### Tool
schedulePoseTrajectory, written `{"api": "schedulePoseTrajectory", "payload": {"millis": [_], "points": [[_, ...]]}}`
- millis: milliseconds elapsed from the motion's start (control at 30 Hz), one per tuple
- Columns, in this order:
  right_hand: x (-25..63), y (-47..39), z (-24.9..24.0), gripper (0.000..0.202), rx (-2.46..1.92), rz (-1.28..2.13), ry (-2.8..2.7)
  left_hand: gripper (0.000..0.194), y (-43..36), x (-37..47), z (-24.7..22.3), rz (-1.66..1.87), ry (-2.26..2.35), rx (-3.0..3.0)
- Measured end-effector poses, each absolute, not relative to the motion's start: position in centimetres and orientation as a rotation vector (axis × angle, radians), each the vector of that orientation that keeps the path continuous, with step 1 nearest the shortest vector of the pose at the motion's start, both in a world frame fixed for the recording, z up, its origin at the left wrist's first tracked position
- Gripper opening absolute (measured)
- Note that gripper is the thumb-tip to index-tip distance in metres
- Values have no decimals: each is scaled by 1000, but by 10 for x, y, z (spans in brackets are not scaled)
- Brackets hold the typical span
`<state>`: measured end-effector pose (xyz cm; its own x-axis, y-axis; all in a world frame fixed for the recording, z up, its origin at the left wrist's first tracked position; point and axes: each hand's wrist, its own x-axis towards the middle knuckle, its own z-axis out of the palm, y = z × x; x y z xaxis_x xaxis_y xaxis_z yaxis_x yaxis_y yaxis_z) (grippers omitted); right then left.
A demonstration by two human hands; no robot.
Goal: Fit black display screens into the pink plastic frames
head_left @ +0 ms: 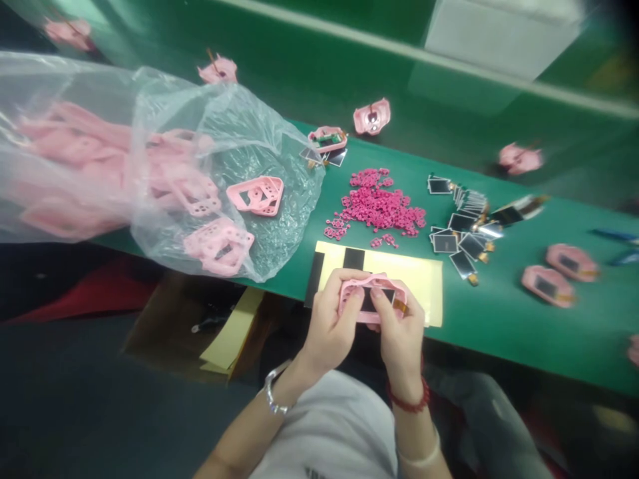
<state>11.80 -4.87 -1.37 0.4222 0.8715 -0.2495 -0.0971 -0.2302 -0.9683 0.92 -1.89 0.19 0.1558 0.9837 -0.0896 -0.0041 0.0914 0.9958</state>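
Note:
Between my two hands is a pink plastic housing [349, 311], held just above the yellow sheet [432, 293] at the table's near edge. A small dark display screen [369, 301] lies inside it, with an orange ribbon cable at the right end. My left hand [333, 319] grips the housing's left side, thumb pressed on the screen. Gripping the right side, my right hand [403, 326] also has its thumb on the screen. The fingers beneath the housing are mostly hidden. Beyond the sheet lies a pile of magenta rubber button pads [382, 206].
A clear plastic bag [279, 246] of pink housings covers the table's left part. Loose screens [445, 242] with ribbon cables lie right of the pads. Two housings with screens [548, 286] sit farther right. Several pink parts [372, 117] line the conveyor-like green strip behind.

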Motion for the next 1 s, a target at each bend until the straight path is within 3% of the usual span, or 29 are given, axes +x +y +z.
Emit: {"api": "schedulePoseTrajectory", "payload": {"millis": [267,333,467,533,667,800,1000], "points": [[124,-32,-14,36,-1520,1171,-937,14,-8,1,-7,1061,1207,1008],[144,-19,-17,40,-1636,989,-1131,18,2,-7,-12,1048,1182,857],[182,18,-35,35,-1946,239,-1419,26,17,-20,-17,959,1120,658],[191,33,-45,30,-1970,118,-1524,29,20,-22,-16,943,1089,658],[192,36,-45,15,-1865,218,-1616,38,18,-20,-14,929,1043,691],[178,10,-10,5,-1619,356,-1633,39,16,-17,-16,880,1029,726],[154,-15,25,16,-1152,458,-2069,47,16,-13,-18,610,825,827]]}}
